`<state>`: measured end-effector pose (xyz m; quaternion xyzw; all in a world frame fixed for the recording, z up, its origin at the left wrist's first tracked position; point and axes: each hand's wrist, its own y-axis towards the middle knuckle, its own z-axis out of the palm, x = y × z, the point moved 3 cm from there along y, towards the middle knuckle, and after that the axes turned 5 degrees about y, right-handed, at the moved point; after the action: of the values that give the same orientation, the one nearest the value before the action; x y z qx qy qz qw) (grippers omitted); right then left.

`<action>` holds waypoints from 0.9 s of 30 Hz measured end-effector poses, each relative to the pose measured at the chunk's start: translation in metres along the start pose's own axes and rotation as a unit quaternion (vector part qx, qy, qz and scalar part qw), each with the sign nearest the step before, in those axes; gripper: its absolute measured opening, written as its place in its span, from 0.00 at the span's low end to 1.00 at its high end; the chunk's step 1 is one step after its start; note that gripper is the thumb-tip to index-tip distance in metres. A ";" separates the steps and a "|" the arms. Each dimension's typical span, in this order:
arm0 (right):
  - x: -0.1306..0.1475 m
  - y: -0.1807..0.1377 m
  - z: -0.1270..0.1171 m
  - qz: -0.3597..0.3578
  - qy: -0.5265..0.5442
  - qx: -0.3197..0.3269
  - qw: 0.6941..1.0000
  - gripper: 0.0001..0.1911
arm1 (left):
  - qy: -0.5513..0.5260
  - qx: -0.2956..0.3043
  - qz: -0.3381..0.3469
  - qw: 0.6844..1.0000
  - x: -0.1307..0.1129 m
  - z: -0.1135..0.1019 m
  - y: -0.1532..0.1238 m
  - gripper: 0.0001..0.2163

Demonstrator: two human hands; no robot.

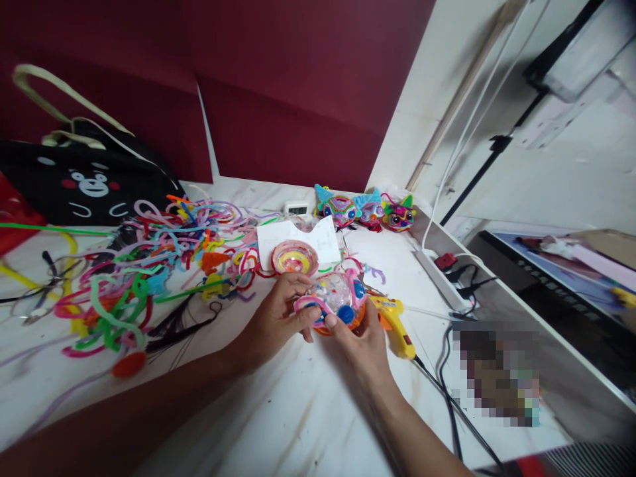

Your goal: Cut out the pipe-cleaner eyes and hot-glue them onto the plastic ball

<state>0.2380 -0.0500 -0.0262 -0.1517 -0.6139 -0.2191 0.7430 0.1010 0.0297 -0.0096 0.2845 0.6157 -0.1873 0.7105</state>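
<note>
Both my hands hold a small round craft piece (336, 296) with a clear glittery dome, pink pipe-cleaner loops and blue pompoms. My left hand (276, 319) pinches its left side with thumb and fingers. My right hand (362, 343) cups it from below and the right, thumb on a blue pompom. A coiled pink and yellow pipe-cleaner disc (294, 258) lies just behind it on a white paper sheet (322, 240).
A big tangle of coloured pipe cleaners (149, 265) covers the left of the white marble table (278, 417). A yellow glue gun (395, 320) lies right of my hands, cables and a power strip (437, 268) beyond. Three finished animal-face pieces (365, 210) and a black bag (84, 185) sit at the back.
</note>
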 end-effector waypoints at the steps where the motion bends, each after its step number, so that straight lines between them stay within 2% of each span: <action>1: 0.000 0.000 0.000 0.000 0.000 -0.001 1.000 0.39 | -0.008 -0.003 -0.007 1.000 0.000 0.000 0.000 0.17; 13: -0.001 0.002 0.001 -0.012 -0.002 -0.008 1.000 0.39 | -0.103 -0.021 -0.062 0.992 -0.001 0.001 -0.003 0.13; 19: 0.001 0.001 0.000 -0.010 -0.012 -0.007 1.000 0.40 | -0.090 -0.037 -0.052 0.994 0.000 -0.002 -0.001 0.15; 27: 0.002 0.000 0.001 -0.016 -0.018 -0.013 1.000 0.36 | -0.062 -0.027 -0.017 0.998 0.002 -0.004 0.000 0.14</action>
<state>0.2381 -0.0497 -0.0239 -0.1557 -0.6267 -0.2363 0.7260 0.0989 0.0325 -0.0121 0.2428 0.5804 -0.1997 0.7512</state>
